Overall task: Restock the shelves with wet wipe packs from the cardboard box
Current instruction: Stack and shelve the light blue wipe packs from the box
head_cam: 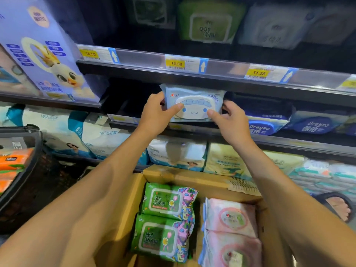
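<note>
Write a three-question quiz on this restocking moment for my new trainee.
1. True or false: the left hand and the right hand both grip the light blue pack.
2. Which packs lie in the cardboard box? A. green packs and pink packs B. orange packs only C. yellow packs only
3. Fill in: the price tag directly above the held pack reads ____.
Key: 1 true; 2 A; 3 10.50
</note>
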